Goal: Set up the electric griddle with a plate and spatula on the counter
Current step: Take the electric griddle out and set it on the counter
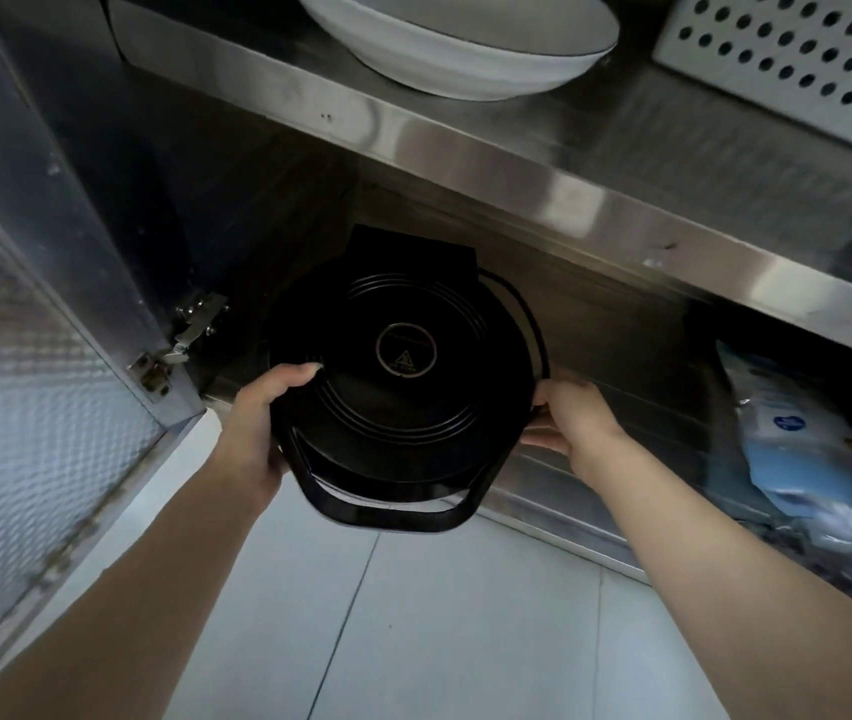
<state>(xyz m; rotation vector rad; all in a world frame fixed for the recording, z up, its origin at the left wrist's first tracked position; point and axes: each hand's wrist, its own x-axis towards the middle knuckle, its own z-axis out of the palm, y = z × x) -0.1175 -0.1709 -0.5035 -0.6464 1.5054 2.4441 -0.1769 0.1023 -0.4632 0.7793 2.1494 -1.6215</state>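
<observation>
Two hands on one round black griddle (pixel 398 376), at the mouth of the lower cupboard space, beneath the steel shelf (pixel 569 163). Left hand (pixel 257 423) clamped round the left rim, thumb flat on the lid, fingers tucked below. Right hand (pixel 569 415) gripping the right rim, fingers curled under, just beside the black cord (pixel 533 324). Gold ring at the centre of the lid with a warning triangle inside; lettering round it too small to read. One loop handle (pixel 387 511) at the near end, jutting past the cupboard floor, over pale floor tiles (pixel 439 615). Cannot tell whether resting on the cupboard edge or lifted clear. Open room toward the camera and above the tiles; tighter overhead, with the shelf lip above the far end. One open door (pixel 24 356) on the left, patterned glass, one hinge (pixel 180 340) near the griddle's left side. One deep white plate (pixel 455 44) with a thin dark rim on the shelf above, one white perforated panel (pixel 787 59) to its right. Several plastic packs (pixel 803 449) heaped in the lower space to the right, well apart from the griddle; a blue round mark on one, words unreadable.
</observation>
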